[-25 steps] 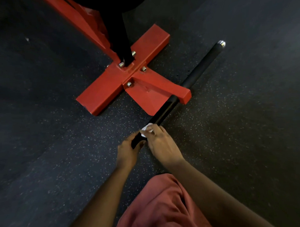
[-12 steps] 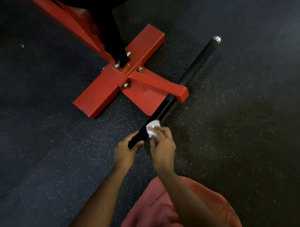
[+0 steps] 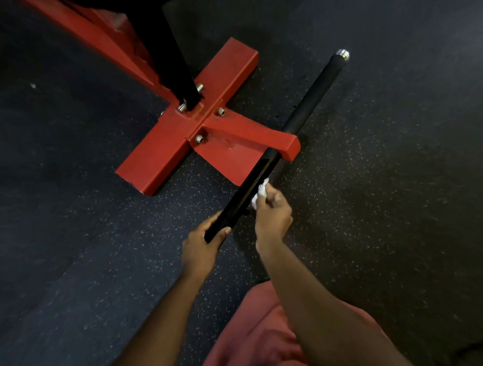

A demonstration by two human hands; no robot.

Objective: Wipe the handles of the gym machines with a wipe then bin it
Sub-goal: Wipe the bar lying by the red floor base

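Crumpled white wipe [image 3: 259, 193] on glossy black handle [image 3: 242, 199], centre frame
Right hand [image 3: 273, 214] pinches the wipe against the handle's side; left hand [image 3: 200, 248] grips its near end

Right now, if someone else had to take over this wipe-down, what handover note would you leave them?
Left hand grips the near end of the black bar, steadying it.
Right hand pinches the white wipe against the bar's glossy near stretch, just short of the red bracket.
Done: over the last second the wipe has travelled up the bar from beside the left hand.
Left: the matte far stretch beyond the bracket, probably the end under the left hand, any other handles, then binning the wipe. No bin is in view.
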